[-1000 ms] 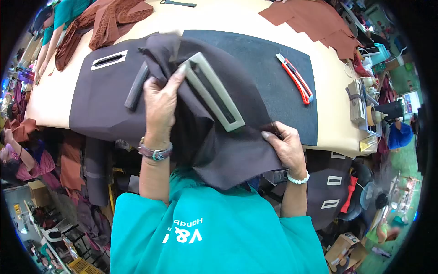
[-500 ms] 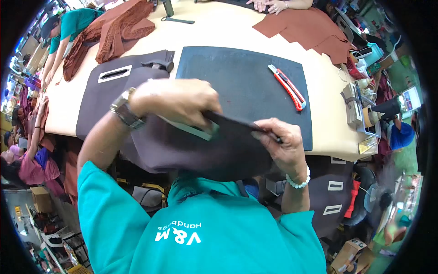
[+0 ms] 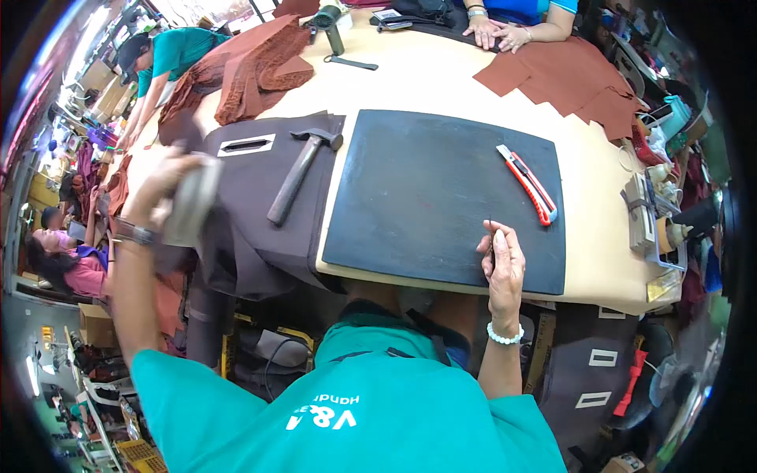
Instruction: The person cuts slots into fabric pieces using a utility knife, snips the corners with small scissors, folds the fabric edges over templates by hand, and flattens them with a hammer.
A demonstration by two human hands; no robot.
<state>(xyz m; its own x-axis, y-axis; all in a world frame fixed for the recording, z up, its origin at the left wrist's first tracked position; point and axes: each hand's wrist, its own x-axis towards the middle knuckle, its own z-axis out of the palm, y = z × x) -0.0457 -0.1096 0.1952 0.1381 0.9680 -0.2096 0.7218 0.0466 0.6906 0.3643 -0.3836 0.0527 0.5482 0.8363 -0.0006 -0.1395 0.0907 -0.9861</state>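
Observation:
My left hand, with a watch on its wrist, is raised at the left and smeared by motion. It grips a dark brown panel with a pale rectangular patch, also blurred. My right hand, wearing a beaded bracelet, is closed in a pinch over the near edge of the black cutting mat. Between its fingertips is a thin dark pointed tool, mostly hidden. A red utility knife lies on the mat's right side. The hammer rests on stacked dark brown panels left of the mat.
Reddish-brown pieces lie in a pile at the back left and flat at the back right. A rack with bottles stands at the right edge. Across the table are a co-worker's hands; other people are at the left.
My left hand has swung left with the dark brown panel, uncovering the hammer and mat. The right hand has let go of the panel and is lower, pinching a thin tool.

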